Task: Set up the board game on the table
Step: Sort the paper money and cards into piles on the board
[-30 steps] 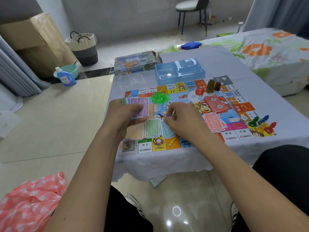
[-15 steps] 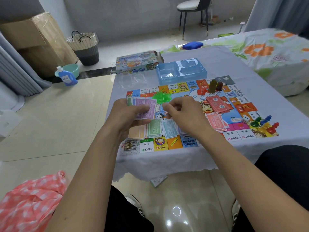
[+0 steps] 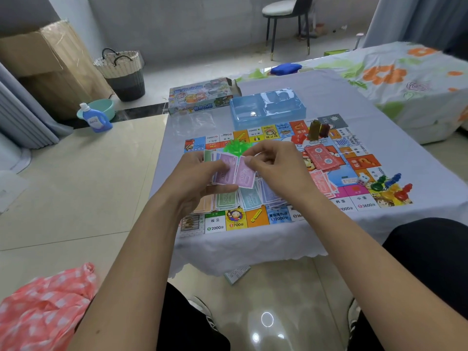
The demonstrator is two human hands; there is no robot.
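A colourful game board point(image 3: 364, 163) lies on the cloth-covered table point(image 3: 342, 102). My left hand point(image 3: 195, 178) holds a fanned stack of play money point(image 3: 222, 171), purple notes on top. My right hand point(image 3: 276, 165) pinches the top purple note point(image 3: 245, 174) at its upper edge. Sorted piles of orange, green, blue and lilac notes point(image 3: 243, 198) lie on the board below my hands. Green plastic houses point(image 3: 236, 146) sit just behind the fan. Red cards point(image 3: 323, 158), a die point(image 3: 364, 178) and coloured pawns point(image 3: 391, 186) lie to the right.
An empty blue plastic tray point(image 3: 268, 107) and the game box point(image 3: 200, 96) stand at the table's far side. Brown and dark red pieces point(image 3: 317, 129) stand on the board's far edge. A bed point(image 3: 405, 72) is at right; a paper point(image 3: 236, 273) lies on the floor.
Both hands rose from the note piles. My right hand left the blue pile and came up to the fan, where it now pinches the top purple note.
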